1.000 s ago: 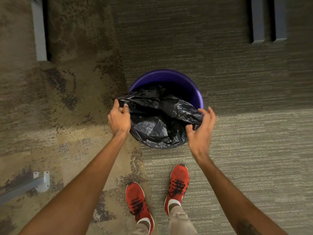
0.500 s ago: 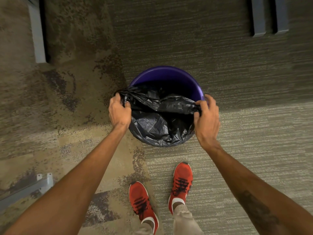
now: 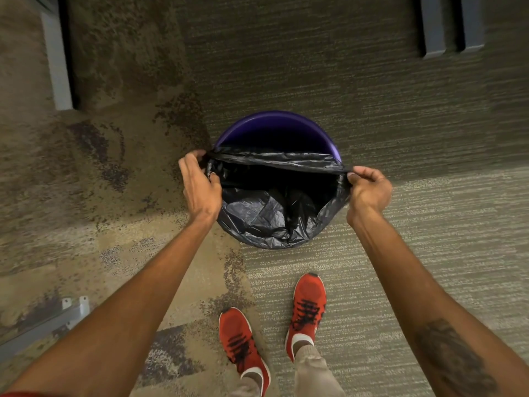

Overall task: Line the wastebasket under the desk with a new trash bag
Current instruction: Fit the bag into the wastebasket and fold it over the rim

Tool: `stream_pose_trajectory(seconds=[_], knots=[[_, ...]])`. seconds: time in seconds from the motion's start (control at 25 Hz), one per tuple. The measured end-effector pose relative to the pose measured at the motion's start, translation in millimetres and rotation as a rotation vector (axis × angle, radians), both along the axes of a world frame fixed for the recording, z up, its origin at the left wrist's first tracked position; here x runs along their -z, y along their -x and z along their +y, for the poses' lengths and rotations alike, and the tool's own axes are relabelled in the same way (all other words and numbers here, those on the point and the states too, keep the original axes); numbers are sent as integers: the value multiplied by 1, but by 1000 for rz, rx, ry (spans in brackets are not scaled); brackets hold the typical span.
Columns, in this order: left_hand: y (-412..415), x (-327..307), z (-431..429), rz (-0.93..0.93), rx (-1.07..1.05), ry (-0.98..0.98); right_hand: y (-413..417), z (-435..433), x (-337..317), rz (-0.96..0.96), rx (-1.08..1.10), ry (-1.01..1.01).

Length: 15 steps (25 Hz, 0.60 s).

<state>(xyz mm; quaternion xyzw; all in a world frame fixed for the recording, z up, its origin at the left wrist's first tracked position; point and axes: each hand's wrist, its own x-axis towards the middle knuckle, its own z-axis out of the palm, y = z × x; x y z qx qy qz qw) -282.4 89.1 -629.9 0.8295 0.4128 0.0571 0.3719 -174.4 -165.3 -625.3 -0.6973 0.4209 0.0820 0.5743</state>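
Note:
A round purple wastebasket (image 3: 272, 126) stands on the carpet in front of my feet. A black trash bag (image 3: 266, 219) sits in it, its mouth pulled wide. The bag covers the near rim; the far rim shows bare purple. My left hand (image 3: 200, 187) grips the bag's edge at the basket's left side. My right hand (image 3: 367, 189) pinches the bag's edge at the right side. The far edge of the bag is stretched taut between both hands across the opening.
My red shoes (image 3: 307, 306) stand just behind the basket on patterned carpet. Grey furniture legs stand at the upper left (image 3: 55, 61) and upper right (image 3: 433, 27). A grey metal foot (image 3: 43, 325) lies at the lower left.
Both hands moved apart and away from me along the rim, pulling the bag's mouth open and taut. The crumpled top layer is now stretched into a straight band.

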Motion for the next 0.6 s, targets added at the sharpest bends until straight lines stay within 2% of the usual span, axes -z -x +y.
stream_pose_trajectory(seconds=[0.16, 0.32, 0.44, 0.52, 0.6], knots=[[0, 3, 3, 6, -6, 54, 3, 2, 0, -35, -193, 39], [-5, 2, 4, -6, -20, 144, 12, -2, -1, -132, -482, 44], [-7, -1, 5, -7, -18, 73, 24, -1, 2, -245, -837, 295], [-11, -2, 7, 37, 17, -16, 23, 4, 6, -284, -949, 435], [-15, -2, 9, 93, 74, -90, 17, 7, 9, -264, -987, 486]])
